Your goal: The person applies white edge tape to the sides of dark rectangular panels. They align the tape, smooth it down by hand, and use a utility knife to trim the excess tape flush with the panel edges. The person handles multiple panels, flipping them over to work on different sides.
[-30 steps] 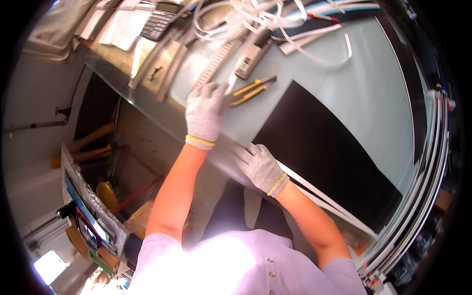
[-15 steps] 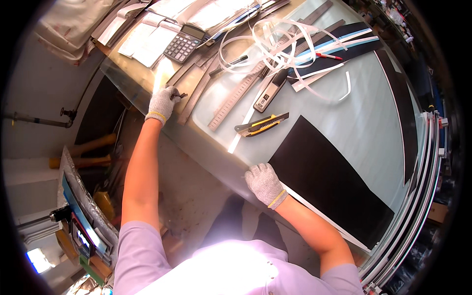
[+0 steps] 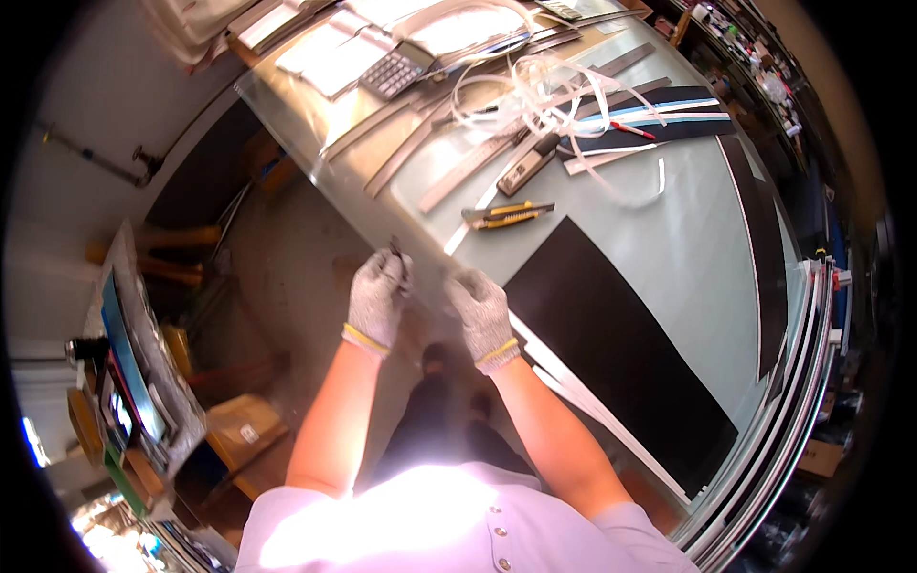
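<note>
My left hand, in a pale knitted glove with a yellow cuff, is closed in a pinch just off the glass table's near edge. A small dark object pokes out from its fingertips, too small and blurred to name. Close by on the right, my right hand, gloved alike, has its fingers curled together at the table edge; whatever they hold, if anything, is hidden. Beside it lies a long black sheet with a white strip along its near side. A yellow and black utility knife rests beyond both hands.
Farther back are a stapler, a metal ruler, tangled white strips, a red pen and a calculator by papers. A narrow black piece lies at right, with long rails along that edge.
My left hand has come from the table's far left corner toward my body, bringing the small dark object. My right hand has shifted slightly left and farther up. My view has turned a little.
</note>
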`<act>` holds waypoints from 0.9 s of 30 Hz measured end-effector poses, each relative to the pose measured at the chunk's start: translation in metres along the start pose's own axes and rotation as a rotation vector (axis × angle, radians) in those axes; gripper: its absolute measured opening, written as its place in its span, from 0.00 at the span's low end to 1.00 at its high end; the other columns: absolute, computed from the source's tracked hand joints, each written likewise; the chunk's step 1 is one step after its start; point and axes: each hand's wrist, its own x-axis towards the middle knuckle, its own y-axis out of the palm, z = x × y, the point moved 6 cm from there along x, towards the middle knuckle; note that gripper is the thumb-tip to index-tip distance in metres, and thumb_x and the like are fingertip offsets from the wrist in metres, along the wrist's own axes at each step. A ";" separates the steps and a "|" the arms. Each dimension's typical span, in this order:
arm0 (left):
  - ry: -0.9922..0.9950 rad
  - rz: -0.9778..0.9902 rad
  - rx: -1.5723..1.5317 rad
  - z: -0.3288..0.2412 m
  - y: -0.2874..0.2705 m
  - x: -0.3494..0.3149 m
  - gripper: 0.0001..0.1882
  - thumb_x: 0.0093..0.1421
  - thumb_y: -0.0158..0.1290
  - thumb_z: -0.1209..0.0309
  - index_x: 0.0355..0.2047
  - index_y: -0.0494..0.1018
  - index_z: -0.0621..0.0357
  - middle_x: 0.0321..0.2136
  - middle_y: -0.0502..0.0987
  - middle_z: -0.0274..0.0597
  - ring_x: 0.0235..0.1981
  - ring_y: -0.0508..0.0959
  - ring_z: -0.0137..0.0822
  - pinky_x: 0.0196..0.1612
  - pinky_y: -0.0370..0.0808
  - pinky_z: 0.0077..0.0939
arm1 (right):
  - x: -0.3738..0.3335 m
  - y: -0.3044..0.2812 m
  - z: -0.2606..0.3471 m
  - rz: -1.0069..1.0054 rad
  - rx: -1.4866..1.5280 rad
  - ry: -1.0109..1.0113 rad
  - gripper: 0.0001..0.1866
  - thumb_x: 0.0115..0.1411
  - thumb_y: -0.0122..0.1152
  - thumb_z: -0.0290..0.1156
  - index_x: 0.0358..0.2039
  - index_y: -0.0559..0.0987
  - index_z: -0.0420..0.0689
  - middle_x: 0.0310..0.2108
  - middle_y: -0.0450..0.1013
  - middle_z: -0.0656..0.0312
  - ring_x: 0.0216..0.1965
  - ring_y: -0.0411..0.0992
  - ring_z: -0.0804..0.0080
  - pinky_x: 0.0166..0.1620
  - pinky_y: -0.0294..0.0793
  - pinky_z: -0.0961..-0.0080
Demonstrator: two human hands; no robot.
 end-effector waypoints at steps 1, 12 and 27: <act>-0.014 0.015 -0.033 0.010 0.004 -0.031 0.12 0.69 0.53 0.63 0.40 0.70 0.60 0.31 0.72 0.35 0.28 0.70 0.25 0.36 0.71 0.19 | -0.011 0.012 0.005 0.071 0.036 0.018 0.07 0.65 0.60 0.27 0.38 0.78 0.35 0.32 0.77 0.61 0.31 0.74 0.75 0.37 0.75 0.78; -0.009 -0.328 0.060 0.009 -0.037 -0.271 0.09 0.69 0.50 0.73 0.43 0.76 0.66 0.29 0.78 0.36 0.29 0.76 0.26 0.37 0.76 0.21 | -0.197 0.066 -0.029 0.392 -0.370 -0.539 0.10 0.60 0.60 0.27 0.40 0.80 0.38 0.37 0.79 0.57 0.38 0.76 0.69 0.43 0.75 0.74; 0.020 -1.146 -0.195 0.099 -0.448 -0.649 0.12 0.55 0.62 0.67 0.34 0.77 0.62 0.24 0.77 0.40 0.21 0.73 0.30 0.26 0.69 0.27 | -0.455 0.214 -0.148 1.163 -1.184 -0.395 0.20 0.58 0.63 0.29 0.51 0.78 0.41 0.41 0.77 0.50 0.39 0.77 0.55 0.44 0.77 0.65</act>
